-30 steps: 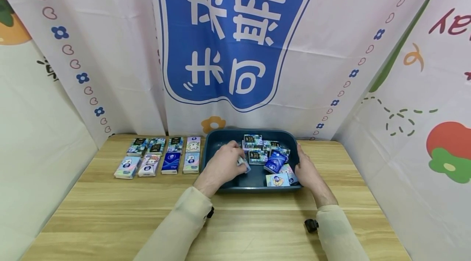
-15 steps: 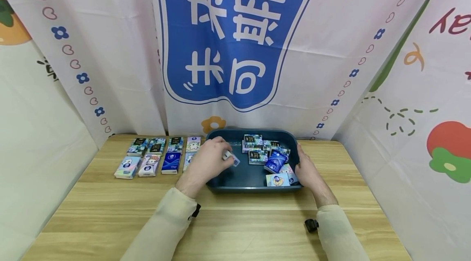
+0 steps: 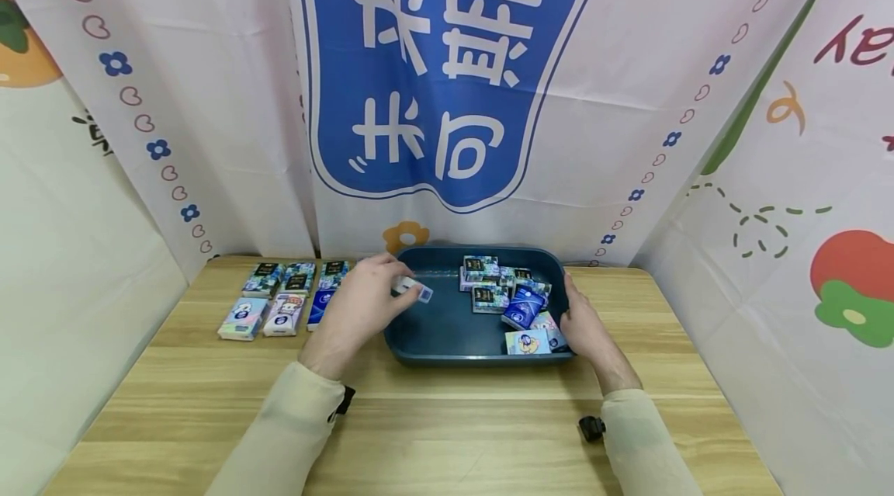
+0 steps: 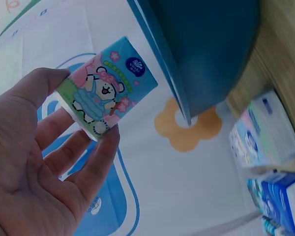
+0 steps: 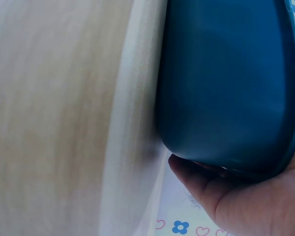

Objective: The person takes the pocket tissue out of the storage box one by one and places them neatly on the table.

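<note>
Packet [image 4: 107, 88], pastel and boxy, nears laid-out printed packets [image 3: 284, 314], pinched by my left hand [image 3: 359, 306]; right hand [image 3: 585, 327] grips teal plastic tray [image 3: 440, 333].

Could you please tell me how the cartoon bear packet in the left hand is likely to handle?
The cartoon bear packet is probably light: the left hand pinches it near one end. It seems fairly stiff, as its edges look straight. Its flat faces make rolling unlikely.

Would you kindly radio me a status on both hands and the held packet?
Left hand pinches a packet by the tray's left end. Right hand holds the tray's right end. Nothing seen blocking the packet.
</note>
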A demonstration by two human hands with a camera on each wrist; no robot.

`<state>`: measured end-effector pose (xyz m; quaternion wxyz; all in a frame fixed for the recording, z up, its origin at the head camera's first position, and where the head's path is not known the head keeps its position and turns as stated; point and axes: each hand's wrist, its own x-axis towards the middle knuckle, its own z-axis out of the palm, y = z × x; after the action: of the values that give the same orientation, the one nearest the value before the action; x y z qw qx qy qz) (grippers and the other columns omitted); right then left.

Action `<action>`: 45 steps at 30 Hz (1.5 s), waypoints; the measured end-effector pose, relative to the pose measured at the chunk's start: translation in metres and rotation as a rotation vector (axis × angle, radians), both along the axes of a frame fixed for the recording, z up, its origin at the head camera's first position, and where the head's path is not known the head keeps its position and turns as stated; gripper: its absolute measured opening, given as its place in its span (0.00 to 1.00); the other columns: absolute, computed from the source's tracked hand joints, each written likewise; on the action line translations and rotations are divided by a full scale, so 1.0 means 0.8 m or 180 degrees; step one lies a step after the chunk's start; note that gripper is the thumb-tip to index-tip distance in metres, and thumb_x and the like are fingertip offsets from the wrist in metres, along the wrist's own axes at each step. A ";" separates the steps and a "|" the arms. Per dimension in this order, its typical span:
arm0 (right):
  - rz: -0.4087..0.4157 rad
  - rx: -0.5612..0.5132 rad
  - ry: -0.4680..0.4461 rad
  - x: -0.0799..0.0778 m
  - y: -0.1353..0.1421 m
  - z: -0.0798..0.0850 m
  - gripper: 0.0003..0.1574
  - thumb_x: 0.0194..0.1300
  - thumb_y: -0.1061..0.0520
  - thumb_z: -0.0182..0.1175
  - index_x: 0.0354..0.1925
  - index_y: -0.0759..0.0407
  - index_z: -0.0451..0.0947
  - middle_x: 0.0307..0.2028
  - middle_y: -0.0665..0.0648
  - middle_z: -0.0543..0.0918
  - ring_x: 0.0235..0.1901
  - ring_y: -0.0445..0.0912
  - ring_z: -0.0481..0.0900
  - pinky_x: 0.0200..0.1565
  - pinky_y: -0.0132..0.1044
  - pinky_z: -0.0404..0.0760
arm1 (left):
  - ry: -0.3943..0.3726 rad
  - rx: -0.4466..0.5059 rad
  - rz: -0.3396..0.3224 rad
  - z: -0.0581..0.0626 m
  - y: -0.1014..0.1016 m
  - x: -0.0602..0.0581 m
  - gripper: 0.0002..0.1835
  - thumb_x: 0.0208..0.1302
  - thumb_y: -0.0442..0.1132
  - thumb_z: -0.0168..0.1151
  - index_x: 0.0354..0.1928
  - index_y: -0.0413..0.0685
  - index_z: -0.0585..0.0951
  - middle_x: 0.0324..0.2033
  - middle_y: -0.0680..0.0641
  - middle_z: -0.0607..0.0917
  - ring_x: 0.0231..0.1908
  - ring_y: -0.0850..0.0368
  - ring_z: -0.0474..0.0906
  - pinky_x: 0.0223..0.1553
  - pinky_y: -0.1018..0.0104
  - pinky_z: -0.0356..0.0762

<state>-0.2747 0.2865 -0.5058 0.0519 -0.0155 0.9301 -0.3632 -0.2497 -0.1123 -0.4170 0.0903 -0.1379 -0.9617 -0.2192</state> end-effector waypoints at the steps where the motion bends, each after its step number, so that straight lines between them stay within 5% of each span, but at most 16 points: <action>1: 0.0003 0.0001 0.0013 0.000 0.000 0.000 0.52 0.85 0.72 0.40 0.96 0.67 0.32 0.94 0.78 0.44 0.94 0.76 0.47 0.94 0.71 0.48 | 0.0043 -0.0004 -0.0004 0.000 -0.003 0.000 0.18 0.80 0.53 0.79 0.55 0.46 0.96 0.54 0.43 0.93 0.49 0.46 0.90 0.54 0.48 0.96; 7: 0.0009 0.0013 0.0023 0.000 0.000 0.001 0.52 0.85 0.72 0.41 0.96 0.67 0.32 0.94 0.78 0.44 0.94 0.76 0.46 0.94 0.70 0.48 | 0.0259 -0.0030 -0.0019 0.004 -0.026 0.004 0.19 0.79 0.52 0.80 0.54 0.43 0.96 0.56 0.40 0.95 0.54 0.41 0.93 0.57 0.42 0.96; 17: -0.0006 0.0009 -0.0002 0.001 0.000 0.003 0.53 0.85 0.73 0.42 0.96 0.66 0.31 0.94 0.79 0.45 0.93 0.77 0.47 0.93 0.72 0.49 | 0.0201 -0.0162 0.0084 0.008 -0.054 0.012 0.23 0.81 0.52 0.78 0.63 0.41 0.94 0.67 0.35 0.93 0.66 0.32 0.91 0.71 0.32 0.91; 29: 0.0021 0.0014 0.0010 -0.001 -0.001 0.001 0.52 0.84 0.73 0.41 0.96 0.67 0.32 0.94 0.78 0.45 0.94 0.76 0.47 0.94 0.71 0.49 | 0.0221 -0.0326 0.0091 -0.003 -0.076 0.022 0.20 0.79 0.51 0.80 0.53 0.39 0.96 0.48 0.38 0.95 0.48 0.42 0.92 0.55 0.40 0.95; 45: 0.0012 0.0061 0.0066 -0.001 -0.001 0.002 0.53 0.83 0.73 0.41 0.95 0.69 0.33 0.92 0.82 0.50 0.92 0.78 0.52 0.93 0.73 0.53 | -0.0061 -0.0563 -0.0071 -0.031 -0.084 0.029 0.20 0.78 0.51 0.80 0.50 0.38 0.96 0.50 0.39 0.97 0.47 0.42 0.96 0.53 0.43 0.98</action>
<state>-0.2757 0.2853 -0.5044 0.0431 -0.0205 0.9340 -0.3541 -0.2263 -0.1797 -0.4414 0.0661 -0.1539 -0.9765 -0.1357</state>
